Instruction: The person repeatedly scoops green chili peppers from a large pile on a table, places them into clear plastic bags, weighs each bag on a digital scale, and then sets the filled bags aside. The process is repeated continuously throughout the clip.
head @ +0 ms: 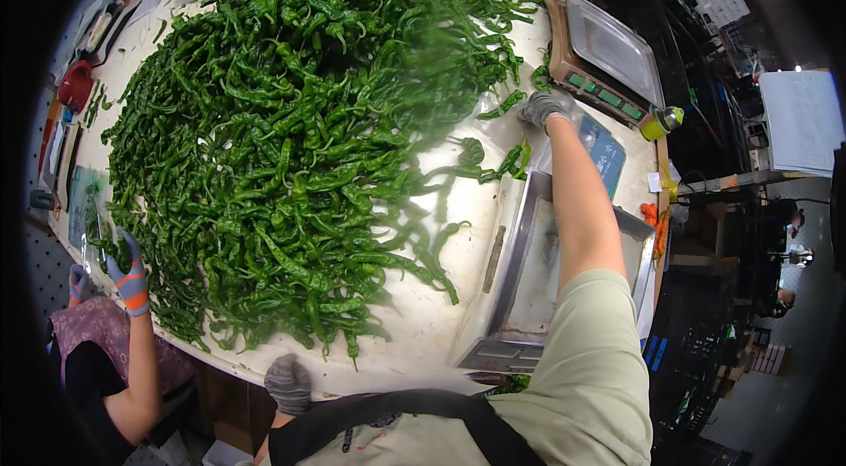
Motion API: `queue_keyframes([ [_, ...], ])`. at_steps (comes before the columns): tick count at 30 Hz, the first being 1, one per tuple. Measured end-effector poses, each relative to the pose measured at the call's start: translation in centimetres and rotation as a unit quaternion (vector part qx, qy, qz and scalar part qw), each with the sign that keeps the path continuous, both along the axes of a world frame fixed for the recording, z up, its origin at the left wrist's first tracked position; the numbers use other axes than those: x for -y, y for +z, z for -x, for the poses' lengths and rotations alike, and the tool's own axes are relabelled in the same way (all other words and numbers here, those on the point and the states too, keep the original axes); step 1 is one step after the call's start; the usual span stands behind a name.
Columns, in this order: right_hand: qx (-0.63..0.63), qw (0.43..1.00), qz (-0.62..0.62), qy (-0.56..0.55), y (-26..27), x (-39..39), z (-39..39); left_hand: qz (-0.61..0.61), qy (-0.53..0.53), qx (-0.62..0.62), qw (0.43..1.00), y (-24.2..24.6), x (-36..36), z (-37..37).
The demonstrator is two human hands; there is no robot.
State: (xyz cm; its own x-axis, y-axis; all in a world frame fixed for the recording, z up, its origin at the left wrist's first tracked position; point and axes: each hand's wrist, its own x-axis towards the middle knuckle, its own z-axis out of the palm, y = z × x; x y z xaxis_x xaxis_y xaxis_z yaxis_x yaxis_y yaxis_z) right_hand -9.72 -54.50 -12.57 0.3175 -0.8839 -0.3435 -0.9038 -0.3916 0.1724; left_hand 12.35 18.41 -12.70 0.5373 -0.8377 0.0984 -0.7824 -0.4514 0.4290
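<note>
A broad heap of long green peppers (297,135) covers much of the white tabletop (443,320) before me. My right hand (545,107), in a grey knit glove, reaches out to clear plastic bags (499,119) beside the heap's right side. Its fingertips are partly hidden, so a grip on the plastic cannot be made out. Several loose peppers lie around it. At the near table edge, my left hand (289,383), also gloved in grey, has curled fingers. Nothing shows in it, but its palm side is hidden.
A weighing scale (515,307) with a metal tray stands below my right forearm, and another scale (605,63) stands beyond my right hand. A green-capped bottle (661,122) is beside that one. At left, a co-worker's gloved hand (129,274) is at some peppers. A red object (76,84) lies far left.
</note>
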Motion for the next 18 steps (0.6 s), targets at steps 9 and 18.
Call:
queue_keyframes([
  [9,0.090,0.934,-0.277,-0.209,2.6,-3.1,1.8,0.014,0.013,-0.007,1.000,0.2,0.3,0.1],
  [18,0.618,0.627,-0.474,0.028,8.7,-10.2,-2.7,0.015,0.000,-0.002,1.000,0.6,0.4,-0.1],
])
